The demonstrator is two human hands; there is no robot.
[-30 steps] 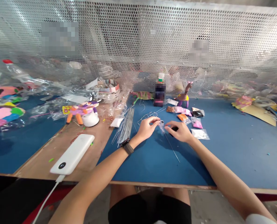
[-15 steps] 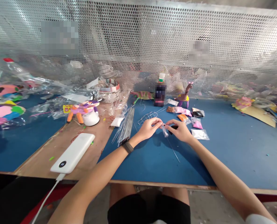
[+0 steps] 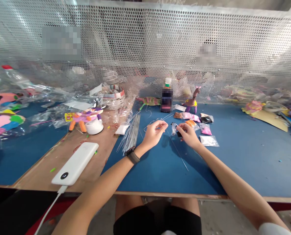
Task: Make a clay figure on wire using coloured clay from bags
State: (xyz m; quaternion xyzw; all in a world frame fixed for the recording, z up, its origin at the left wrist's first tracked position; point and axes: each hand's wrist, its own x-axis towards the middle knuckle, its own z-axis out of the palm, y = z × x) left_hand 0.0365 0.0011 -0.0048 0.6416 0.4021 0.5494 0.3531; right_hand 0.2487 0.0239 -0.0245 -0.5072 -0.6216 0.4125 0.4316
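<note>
Blue bench [image 3: 233, 156] under a perforated screen: left hand [image 3: 153, 133] with fingers pinched together on a thin wire [image 3: 166, 124], right hand [image 3: 188, 134] at its 3 o'clock clamping a small clear bag [image 3: 174, 128], both close, apparently for fingertip control.

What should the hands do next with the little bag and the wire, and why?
Probably bring the hands closer together over the blue table. The left hand seems to pinch the end of a thin wire, the right hand holds a small clear bag, and there is a gap between them, so bag and wire cannot meet yet.
</note>
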